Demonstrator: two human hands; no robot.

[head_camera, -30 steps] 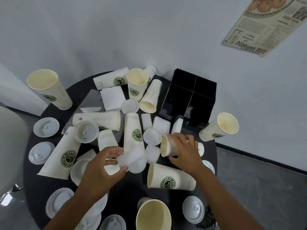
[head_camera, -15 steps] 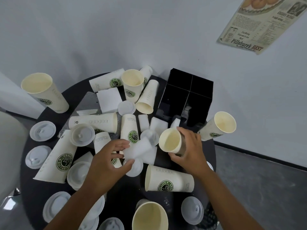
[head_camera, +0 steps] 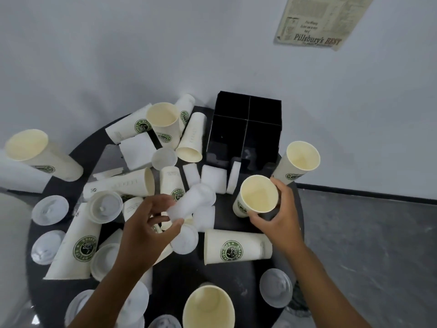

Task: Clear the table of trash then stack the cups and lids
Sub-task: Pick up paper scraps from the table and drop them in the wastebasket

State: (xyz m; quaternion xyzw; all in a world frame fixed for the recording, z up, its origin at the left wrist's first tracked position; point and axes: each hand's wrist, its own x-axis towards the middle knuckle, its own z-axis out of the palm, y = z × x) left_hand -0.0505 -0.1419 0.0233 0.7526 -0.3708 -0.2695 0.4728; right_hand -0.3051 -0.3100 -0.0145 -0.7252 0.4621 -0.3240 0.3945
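Note:
Several cream paper cups with green logos and several white lids are strewn over a round black table [head_camera: 227,280]. My right hand [head_camera: 279,216] grips one cup [head_camera: 257,195] upright, its mouth facing me. My left hand [head_camera: 146,230] pinches a folded white napkin [head_camera: 186,204] lifted above the pile. More white napkins [head_camera: 212,178] lie near the table's middle. A cup [head_camera: 236,248] lies on its side just below my hands. Another cup [head_camera: 208,306] stands at the near edge.
A black four-compartment organizer [head_camera: 246,129] stands at the table's far side against the wall. Upright cups stand at far left [head_camera: 37,152] and right [head_camera: 298,162]. Lids [head_camera: 275,287] ring the near and left edges. Grey floor lies to the right.
My right hand has picked the cup up from lying on its side and turned it upright. My left hand has lifted the napkin up and away from the lid below it.

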